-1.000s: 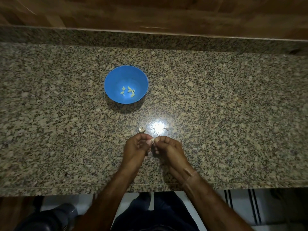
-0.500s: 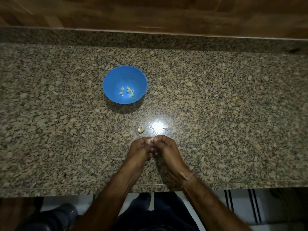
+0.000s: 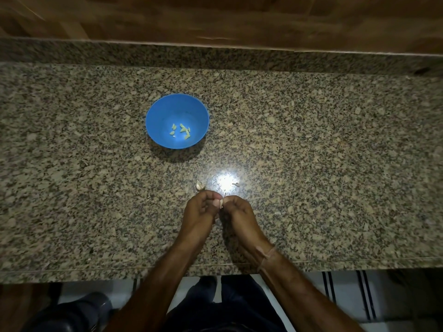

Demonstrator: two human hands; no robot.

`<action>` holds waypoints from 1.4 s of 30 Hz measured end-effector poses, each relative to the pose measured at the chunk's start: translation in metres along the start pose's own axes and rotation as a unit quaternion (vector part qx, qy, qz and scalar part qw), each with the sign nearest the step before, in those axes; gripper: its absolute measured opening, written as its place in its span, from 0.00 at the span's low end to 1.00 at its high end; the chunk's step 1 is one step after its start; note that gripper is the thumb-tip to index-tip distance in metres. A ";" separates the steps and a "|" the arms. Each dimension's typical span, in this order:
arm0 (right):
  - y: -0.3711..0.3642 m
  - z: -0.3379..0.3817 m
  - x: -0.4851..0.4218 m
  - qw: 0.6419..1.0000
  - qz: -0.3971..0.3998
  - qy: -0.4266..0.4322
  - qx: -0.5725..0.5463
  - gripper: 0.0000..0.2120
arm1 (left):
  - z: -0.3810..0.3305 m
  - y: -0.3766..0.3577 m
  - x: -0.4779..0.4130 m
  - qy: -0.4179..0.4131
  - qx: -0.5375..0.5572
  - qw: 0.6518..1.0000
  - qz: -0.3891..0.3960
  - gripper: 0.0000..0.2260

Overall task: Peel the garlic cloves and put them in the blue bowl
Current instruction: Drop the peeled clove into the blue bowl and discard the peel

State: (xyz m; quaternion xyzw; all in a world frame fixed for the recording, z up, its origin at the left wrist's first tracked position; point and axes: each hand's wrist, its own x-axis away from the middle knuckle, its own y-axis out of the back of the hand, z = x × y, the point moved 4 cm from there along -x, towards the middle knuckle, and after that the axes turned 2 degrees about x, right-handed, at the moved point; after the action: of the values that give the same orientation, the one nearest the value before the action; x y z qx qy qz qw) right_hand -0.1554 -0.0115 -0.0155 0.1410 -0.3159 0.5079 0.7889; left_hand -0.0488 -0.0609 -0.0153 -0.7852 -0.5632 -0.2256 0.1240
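Granite counter [image 3: 311, 152], blue bowl [image 3: 159, 121] well inboard.

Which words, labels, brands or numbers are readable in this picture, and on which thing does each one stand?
None can be read. The blue bowl is plain, the granite counter carries no writing, and the left hand and right hand pinch a garlic clove without any label.

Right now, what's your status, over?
Left hand and right hand both pinching one garlic clove. Blue bowl holds peeled cloves. Loose garlic piece on counter, nothing blocking.
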 end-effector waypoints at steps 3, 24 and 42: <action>0.000 -0.006 -0.004 1.000 -0.024 0.012 -0.012 0.12 | 0.000 -0.004 0.000 0.006 0.018 1.000 0.006 0.05; 0.019 -0.001 -0.005 0.983 -0.028 0.158 0.092 0.08 | 0.013 0.001 -0.001 0.037 0.087 0.994 -0.048 0.06; 0.017 -0.010 -0.010 0.992 -0.036 0.077 -0.093 0.08 | 0.003 0.009 0.001 -0.011 -0.062 0.996 -0.064 0.03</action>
State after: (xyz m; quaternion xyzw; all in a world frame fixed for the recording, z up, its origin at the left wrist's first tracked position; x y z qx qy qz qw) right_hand -0.1703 -0.0060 -0.0311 0.0382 -0.2948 0.4571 0.8383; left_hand -0.0392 -0.0617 -0.0169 -0.7562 -0.5986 -0.2589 0.0538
